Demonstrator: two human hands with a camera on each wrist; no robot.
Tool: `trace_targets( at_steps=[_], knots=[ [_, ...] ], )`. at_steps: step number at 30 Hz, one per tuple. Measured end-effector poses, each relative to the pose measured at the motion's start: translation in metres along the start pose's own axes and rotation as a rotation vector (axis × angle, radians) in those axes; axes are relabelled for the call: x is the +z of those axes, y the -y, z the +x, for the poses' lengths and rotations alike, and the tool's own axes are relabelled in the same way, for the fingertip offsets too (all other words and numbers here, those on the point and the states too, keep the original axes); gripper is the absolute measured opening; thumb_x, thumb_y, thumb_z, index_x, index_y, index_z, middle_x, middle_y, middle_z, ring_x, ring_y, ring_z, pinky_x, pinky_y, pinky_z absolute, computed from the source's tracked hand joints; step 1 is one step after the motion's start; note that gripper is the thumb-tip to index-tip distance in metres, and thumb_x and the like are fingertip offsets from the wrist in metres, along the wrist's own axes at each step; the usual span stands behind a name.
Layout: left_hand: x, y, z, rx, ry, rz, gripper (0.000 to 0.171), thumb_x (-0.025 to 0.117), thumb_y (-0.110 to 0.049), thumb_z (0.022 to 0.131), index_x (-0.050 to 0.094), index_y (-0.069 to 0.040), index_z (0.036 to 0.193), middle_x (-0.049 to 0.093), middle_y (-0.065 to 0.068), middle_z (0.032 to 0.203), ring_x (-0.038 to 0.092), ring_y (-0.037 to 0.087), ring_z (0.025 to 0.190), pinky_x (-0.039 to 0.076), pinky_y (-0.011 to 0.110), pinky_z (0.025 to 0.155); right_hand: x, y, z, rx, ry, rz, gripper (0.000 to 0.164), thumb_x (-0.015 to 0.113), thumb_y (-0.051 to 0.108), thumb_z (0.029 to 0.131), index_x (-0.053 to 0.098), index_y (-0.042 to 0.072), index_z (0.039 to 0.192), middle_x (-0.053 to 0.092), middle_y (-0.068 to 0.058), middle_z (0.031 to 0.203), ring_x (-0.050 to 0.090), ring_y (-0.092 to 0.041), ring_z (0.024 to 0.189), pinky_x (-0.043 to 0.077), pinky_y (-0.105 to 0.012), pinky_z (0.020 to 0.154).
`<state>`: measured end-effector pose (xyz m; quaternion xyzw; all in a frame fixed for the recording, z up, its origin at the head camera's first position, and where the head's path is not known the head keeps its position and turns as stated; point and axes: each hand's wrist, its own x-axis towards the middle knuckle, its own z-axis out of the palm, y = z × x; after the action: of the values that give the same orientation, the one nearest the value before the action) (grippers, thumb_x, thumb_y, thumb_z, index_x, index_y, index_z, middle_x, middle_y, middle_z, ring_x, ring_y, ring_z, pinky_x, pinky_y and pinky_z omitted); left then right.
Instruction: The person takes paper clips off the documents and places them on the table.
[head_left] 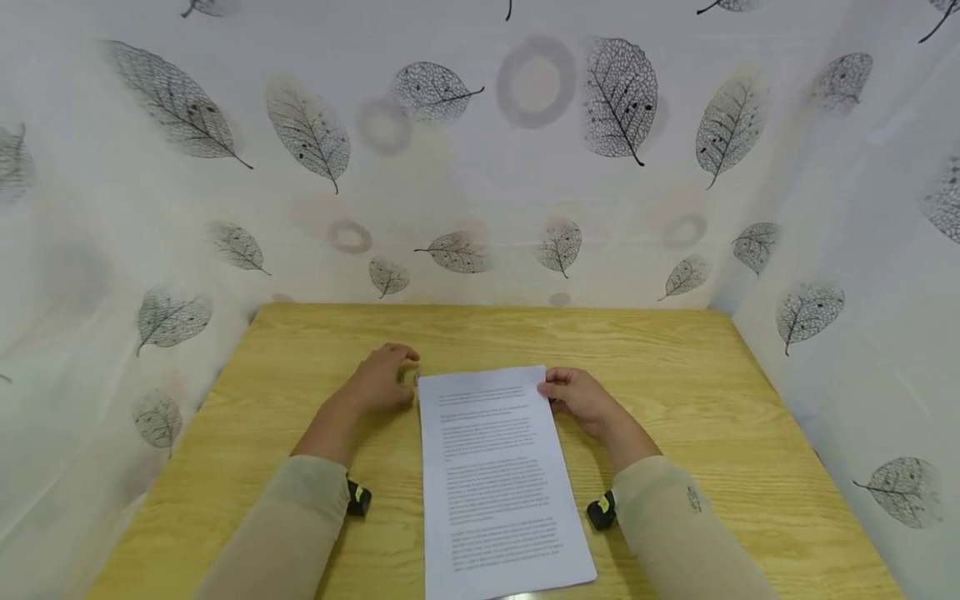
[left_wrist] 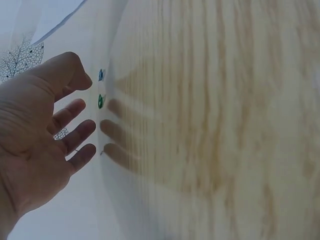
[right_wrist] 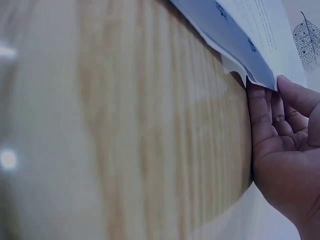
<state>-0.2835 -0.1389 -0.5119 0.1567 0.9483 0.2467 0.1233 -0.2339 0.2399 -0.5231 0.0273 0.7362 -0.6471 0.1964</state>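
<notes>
A stack of printed paper sheets [head_left: 495, 475] lies on the table, its text facing up. At its top right corner my right hand [head_left: 585, 402] pinches the edge between thumb and fingers. In the right wrist view the lifted sheets [right_wrist: 235, 45] pass between the thumb and the fingers of that hand [right_wrist: 285, 145]. My left hand [head_left: 380, 379] is beside the top left corner, fingers spread and bent, holding nothing. Just beyond the fingertips in the left wrist view are a small blue thing [left_wrist: 101, 75] and a small green thing [left_wrist: 101, 101], too small to name surely.
The wood-grain table [head_left: 675, 375] spreads around the paper on both sides. A white curtain [head_left: 480, 183] with leaf prints surrounds its back and sides. Black wrist cameras [head_left: 358, 498] sit at the sleeves.
</notes>
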Motion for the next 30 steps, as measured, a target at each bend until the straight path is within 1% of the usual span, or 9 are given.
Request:
trace_targets(
  at_steps=[2,6,10,13,14,19,24,27,30],
  knots=[
    [-0.001,-0.001,-0.002,0.008,-0.006,-0.003,0.067,0.074,-0.013,0.089,0.055,-0.01,0.153,0.042,0.02,0.17,0.04,0.049,0.156,0.031,0.069,0.13,0.0,0.0,0.0,0.004,-0.012,0.001,0.015,0.062,0.007,0.108,0.066,-0.005,0.117,0.071,0.0,0.101,0.067,-0.011,0.091,0.058,-0.024,0.08],
    [-0.003,-0.002,-0.009,0.013,-0.028,-0.018,0.064,0.073,-0.013,0.092,0.055,-0.01,0.153,0.04,0.021,0.171,0.039,0.051,0.156,0.029,0.073,0.128,0.0,-0.002,0.002,0.004,-0.029,0.016,0.016,0.063,0.007,0.108,0.068,-0.005,0.117,0.072,0.002,0.1,0.069,-0.01,0.09,0.06,-0.025,0.08],
    [0.0,-0.002,-0.021,0.015,-0.03,-0.031,0.063,0.071,-0.013,0.093,0.055,-0.011,0.154,0.037,0.021,0.173,0.037,0.054,0.157,0.027,0.079,0.126,0.001,-0.003,0.002,0.004,-0.031,0.048,0.02,0.064,0.006,0.108,0.07,-0.008,0.121,0.075,0.003,0.1,0.07,-0.01,0.09,0.061,-0.024,0.08],
    [0.001,-0.001,-0.032,0.011,-0.039,-0.052,0.063,0.069,-0.011,0.093,0.055,-0.011,0.154,0.035,0.02,0.174,0.034,0.053,0.159,0.025,0.079,0.126,0.0,0.001,-0.003,-0.01,-0.038,0.041,0.028,0.064,0.008,0.108,0.068,-0.011,0.129,0.076,0.002,0.105,0.07,-0.01,0.094,0.06,-0.024,0.083],
    [0.002,-0.002,-0.035,0.014,-0.051,-0.057,0.062,0.068,-0.01,0.093,0.055,-0.01,0.154,0.035,0.02,0.174,0.034,0.053,0.159,0.026,0.079,0.126,0.0,0.004,-0.004,-0.008,-0.055,0.043,0.029,0.065,0.009,0.108,0.068,-0.01,0.13,0.076,0.002,0.106,0.07,-0.01,0.094,0.06,-0.024,0.083],
    [-0.001,-0.008,-0.051,0.021,-0.099,-0.087,0.059,0.064,-0.009,0.095,0.055,-0.009,0.153,0.036,0.019,0.174,0.034,0.053,0.158,0.027,0.079,0.126,-0.008,0.016,-0.001,-0.032,-0.129,-0.045,0.032,0.066,0.015,0.108,0.068,-0.007,0.132,0.074,0.004,0.105,0.066,-0.009,0.091,0.058,-0.027,0.085],
    [-0.003,-0.015,-0.063,0.021,-0.116,-0.089,0.052,0.061,-0.007,0.099,0.057,-0.01,0.151,0.039,0.02,0.172,0.035,0.054,0.158,0.027,0.079,0.126,-0.016,0.022,0.006,-0.018,-0.178,-0.141,0.034,0.065,0.015,0.109,0.067,-0.007,0.135,0.073,0.0,0.106,0.065,-0.009,0.089,0.058,-0.03,0.088],
    [-0.003,-0.019,-0.07,0.03,-0.123,-0.099,0.05,0.059,-0.006,0.1,0.058,-0.011,0.15,0.041,0.02,0.171,0.035,0.053,0.158,0.024,0.08,0.126,-0.018,0.023,0.008,-0.002,-0.208,-0.177,0.034,0.065,0.013,0.108,0.066,-0.007,0.136,0.072,-0.004,0.108,0.062,-0.012,0.088,0.057,-0.029,0.083],
    [-0.004,-0.022,-0.075,0.042,-0.133,-0.114,0.048,0.058,-0.006,0.101,0.059,-0.011,0.149,0.043,0.019,0.17,0.035,0.053,0.158,0.023,0.081,0.125,-0.019,0.021,0.013,0.009,-0.249,-0.227,0.034,0.067,0.012,0.107,0.067,-0.007,0.135,0.072,-0.008,0.11,0.061,-0.014,0.087,0.054,-0.025,0.078]
  ],
)
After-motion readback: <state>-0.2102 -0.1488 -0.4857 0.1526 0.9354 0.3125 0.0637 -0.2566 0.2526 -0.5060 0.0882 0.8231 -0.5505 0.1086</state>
